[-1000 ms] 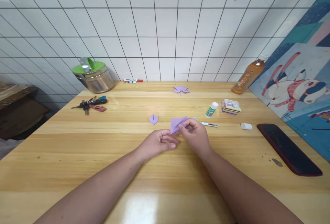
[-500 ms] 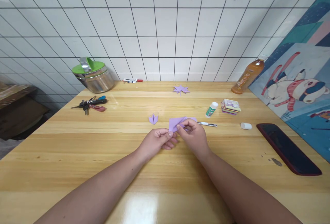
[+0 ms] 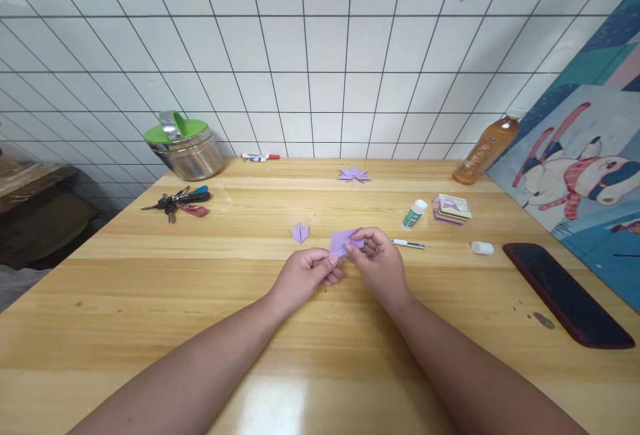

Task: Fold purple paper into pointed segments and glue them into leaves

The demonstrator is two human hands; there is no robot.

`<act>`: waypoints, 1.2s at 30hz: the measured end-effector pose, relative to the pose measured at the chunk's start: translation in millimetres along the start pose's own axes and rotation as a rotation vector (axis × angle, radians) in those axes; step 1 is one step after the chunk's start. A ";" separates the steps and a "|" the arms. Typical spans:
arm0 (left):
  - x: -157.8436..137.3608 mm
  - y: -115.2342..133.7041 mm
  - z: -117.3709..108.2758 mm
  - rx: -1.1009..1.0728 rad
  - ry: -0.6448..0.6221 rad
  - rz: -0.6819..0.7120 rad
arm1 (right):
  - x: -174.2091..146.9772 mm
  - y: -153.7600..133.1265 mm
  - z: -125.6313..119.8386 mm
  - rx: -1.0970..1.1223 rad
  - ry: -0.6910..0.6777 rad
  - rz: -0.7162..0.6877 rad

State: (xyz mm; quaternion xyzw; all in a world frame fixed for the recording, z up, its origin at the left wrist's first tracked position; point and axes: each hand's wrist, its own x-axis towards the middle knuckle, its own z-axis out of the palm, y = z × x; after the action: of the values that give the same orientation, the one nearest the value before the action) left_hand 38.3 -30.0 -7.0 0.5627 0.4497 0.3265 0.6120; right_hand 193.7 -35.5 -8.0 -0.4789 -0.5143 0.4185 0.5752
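A small sheet of purple paper (image 3: pixel 341 242) is held between both hands above the wooden table. My left hand (image 3: pixel 311 271) pinches its lower left corner between thumb and fingers. With thumb and fingertips closed, my right hand (image 3: pixel 379 260) grips the right side of the paper and covers part of it. Just beyond my left hand lies a small folded purple paper piece (image 3: pixel 301 232). A purple paper maple leaf (image 3: pixel 354 175) rests farther back near the wall. Beside my right hand is a thin white-handled knife or pen (image 3: pixel 408 243), partly hidden by the hand.
To the right stand a glue stick (image 3: pixel 415 215), its white cap (image 3: pixel 482 248), a paper stack (image 3: pixel 451 209), a phone (image 3: pixel 567 293) and a tea bottle (image 3: pixel 486 150). Leftward are keys (image 3: pixel 177 202), a green-lidded steel pot (image 3: pixel 187 148) and a marker (image 3: pixel 261 157). A tiled wall (image 3: pixel 325 88) closes the back.
The right-hand part of the purple paper that stuck out past my right fingers has come in, and the sheet looks smaller and flatter. The whole view has shifted slightly.
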 end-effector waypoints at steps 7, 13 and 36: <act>0.4 -0.9 0.6 -0.043 -0.057 0.041 | -2.2 1.9 3.1 -0.037 -0.050 -0.024; 1.7 -0.9 1.4 -0.042 0.004 0.011 | -3.7 -3.6 3.1 0.008 -0.017 0.024; 1.1 1.8 -4.7 -0.069 -0.007 -0.024 | 0.5 3.9 -8.0 -0.105 -0.145 0.203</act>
State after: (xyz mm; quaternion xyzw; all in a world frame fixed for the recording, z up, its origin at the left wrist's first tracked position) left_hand 34.6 -26.9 -5.3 0.5368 0.4427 0.3326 0.6366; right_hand 201.8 -35.2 -11.8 -0.5263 -0.5246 0.4808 0.4654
